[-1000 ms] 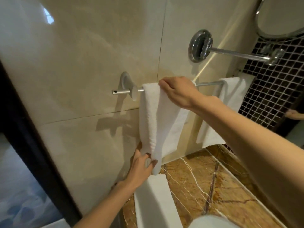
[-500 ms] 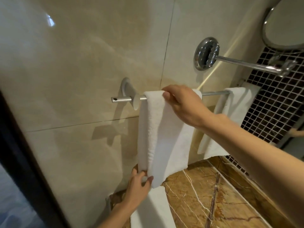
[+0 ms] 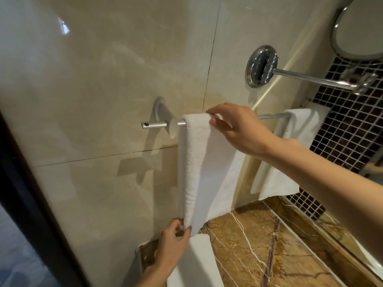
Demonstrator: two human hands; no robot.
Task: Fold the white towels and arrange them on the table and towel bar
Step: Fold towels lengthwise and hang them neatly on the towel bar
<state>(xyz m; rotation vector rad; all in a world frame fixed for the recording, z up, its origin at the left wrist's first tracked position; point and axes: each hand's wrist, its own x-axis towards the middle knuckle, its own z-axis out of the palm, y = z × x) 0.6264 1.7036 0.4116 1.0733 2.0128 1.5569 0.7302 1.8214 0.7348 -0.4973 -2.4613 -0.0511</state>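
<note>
A folded white towel (image 3: 203,168) hangs over the left end of a chrome towel bar (image 3: 271,116) on the beige tiled wall. My right hand (image 3: 238,127) pinches the towel's top fold right at the bar. My left hand (image 3: 174,241) pinches the towel's bottom edge from below. A second white towel (image 3: 290,158) hangs over the bar's right end, apart from both hands. Another folded white towel (image 3: 194,264) lies on the brown marble counter (image 3: 259,245) under the hanging one.
A chrome arm (image 3: 310,78) juts from a round wall mount (image 3: 261,66) above the bar and carries a round mirror (image 3: 360,27) at top right. Dark mosaic tile (image 3: 352,131) fills the right wall. A dark door frame (image 3: 27,193) runs down the left.
The view has shifted, so the bar and towels sit lower in frame. My left hand has slid from a fuller grasp to a pinch on the towel's bottom edge, and the towel hangs straighter. My right hand stays at the top fold.
</note>
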